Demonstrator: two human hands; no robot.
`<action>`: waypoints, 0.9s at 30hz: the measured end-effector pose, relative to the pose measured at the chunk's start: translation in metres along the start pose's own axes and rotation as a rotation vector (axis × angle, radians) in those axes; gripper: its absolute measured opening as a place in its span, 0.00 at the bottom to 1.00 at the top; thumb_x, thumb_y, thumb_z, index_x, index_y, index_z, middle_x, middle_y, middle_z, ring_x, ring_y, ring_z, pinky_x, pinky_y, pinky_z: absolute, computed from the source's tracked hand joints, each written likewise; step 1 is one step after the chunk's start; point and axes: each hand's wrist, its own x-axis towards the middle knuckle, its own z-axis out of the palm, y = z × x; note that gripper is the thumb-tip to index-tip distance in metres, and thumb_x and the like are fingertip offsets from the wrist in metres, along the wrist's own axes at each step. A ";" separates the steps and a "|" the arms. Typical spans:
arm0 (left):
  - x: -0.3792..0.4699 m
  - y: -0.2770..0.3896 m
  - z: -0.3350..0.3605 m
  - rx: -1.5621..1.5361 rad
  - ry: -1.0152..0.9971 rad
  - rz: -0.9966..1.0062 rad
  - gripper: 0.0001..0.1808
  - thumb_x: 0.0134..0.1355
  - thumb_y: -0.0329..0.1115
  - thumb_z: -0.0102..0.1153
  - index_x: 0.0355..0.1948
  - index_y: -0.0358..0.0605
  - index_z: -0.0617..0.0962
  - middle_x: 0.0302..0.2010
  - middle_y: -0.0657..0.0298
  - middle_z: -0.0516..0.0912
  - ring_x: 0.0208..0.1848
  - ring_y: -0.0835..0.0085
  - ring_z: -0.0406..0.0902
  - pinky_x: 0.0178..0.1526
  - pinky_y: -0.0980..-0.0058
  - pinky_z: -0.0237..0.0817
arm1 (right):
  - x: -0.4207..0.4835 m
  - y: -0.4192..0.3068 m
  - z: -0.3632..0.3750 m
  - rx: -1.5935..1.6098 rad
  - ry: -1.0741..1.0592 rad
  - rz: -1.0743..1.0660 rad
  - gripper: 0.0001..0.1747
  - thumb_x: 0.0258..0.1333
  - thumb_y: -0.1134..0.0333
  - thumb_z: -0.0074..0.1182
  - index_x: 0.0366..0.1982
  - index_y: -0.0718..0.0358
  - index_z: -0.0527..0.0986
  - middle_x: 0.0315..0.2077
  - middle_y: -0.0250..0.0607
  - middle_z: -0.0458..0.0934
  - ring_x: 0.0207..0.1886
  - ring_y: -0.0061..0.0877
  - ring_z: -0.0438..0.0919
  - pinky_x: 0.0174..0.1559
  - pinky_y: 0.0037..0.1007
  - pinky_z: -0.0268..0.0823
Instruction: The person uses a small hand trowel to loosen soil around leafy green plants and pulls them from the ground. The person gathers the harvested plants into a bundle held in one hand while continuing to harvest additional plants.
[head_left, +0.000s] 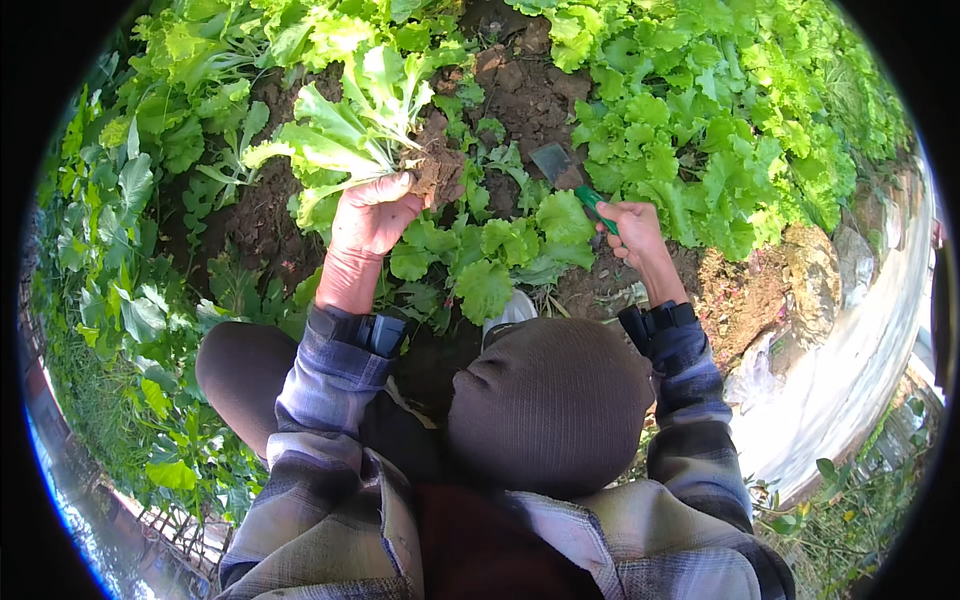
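My left hand (379, 214) holds an uprooted lettuce plant (345, 139) at its base, the leaves pointing up and to the left. A clump of brown soil (435, 165) clings to its roots, just beyond my fingertips. In my right hand (634, 229) is the green handle of a small flat-bladed hand tool (553, 163), its metal blade pointing up and left, with some soil on it. Between the hands, low lettuce plants (510, 240) grow from the bed.
Dense lettuce (675, 127) fills the right of the bed, and leafy plants (135, 187) the left. Bare soil (525, 82) runs between them. A large stone (811, 281), clear plastic (754, 375) and a pale paved strip (825, 397) lie at the right.
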 end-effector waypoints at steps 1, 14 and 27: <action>0.001 0.000 0.000 0.017 0.016 -0.008 0.35 0.50 0.23 0.61 0.60 0.40 0.63 0.54 0.54 0.73 0.54 0.57 0.71 0.51 0.53 0.66 | -0.001 0.004 0.003 -0.058 0.004 0.041 0.12 0.52 0.68 0.57 0.29 0.71 0.73 0.17 0.39 0.71 0.11 0.16 0.60 0.10 0.23 0.45; 0.051 -0.042 0.016 0.022 -0.005 -0.151 0.25 0.53 0.24 0.57 0.53 0.32 0.69 0.49 0.50 0.76 0.51 0.52 0.74 0.54 0.44 0.63 | 0.063 -0.030 0.040 0.346 -0.093 -0.003 0.12 0.52 0.70 0.56 0.31 0.74 0.72 0.21 0.44 0.74 0.12 0.15 0.61 0.10 0.20 0.47; 0.159 -0.127 -0.034 0.181 0.224 -0.319 0.19 0.54 0.26 0.57 0.48 0.37 0.72 0.42 0.56 0.77 0.46 0.60 0.75 0.51 0.51 0.67 | 0.052 0.008 -0.006 0.149 0.077 -0.237 0.11 0.53 0.65 0.56 0.29 0.68 0.74 0.19 0.40 0.73 0.13 0.18 0.62 0.14 0.24 0.53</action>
